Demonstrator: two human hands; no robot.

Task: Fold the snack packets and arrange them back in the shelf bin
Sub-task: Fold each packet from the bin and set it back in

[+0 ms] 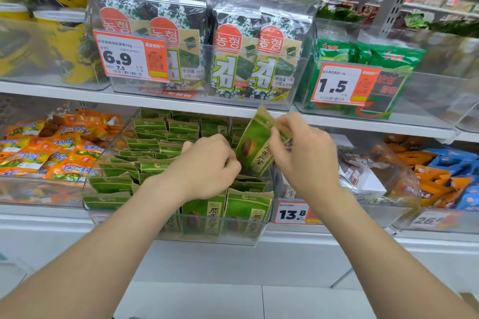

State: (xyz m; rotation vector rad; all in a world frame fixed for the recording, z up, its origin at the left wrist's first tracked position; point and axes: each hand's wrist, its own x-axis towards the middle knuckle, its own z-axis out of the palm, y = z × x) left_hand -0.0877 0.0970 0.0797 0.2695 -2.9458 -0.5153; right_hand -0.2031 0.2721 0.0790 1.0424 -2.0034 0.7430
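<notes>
A clear plastic shelf bin (215,235) on the lower shelf holds several green-and-tan snack packets (153,142) standing in rows with their tops folded. One green packet (255,145) is lifted above the bin's right side, tilted. My right hand (303,153) pinches its upper right edge. My left hand (207,166) sits low in the bin beside that packet, fingers curled at its lower left edge among the packed rows; what the fingertips hold is hidden.
Above hangs a clear bin of seaweed packs (233,59) with a 6.9 price tag (131,57). Orange snack packets (51,147) fill the bin to the left. Mixed orange and blue packets (440,171) lie to the right. A 13.8 tag (291,213) sits beside the bin.
</notes>
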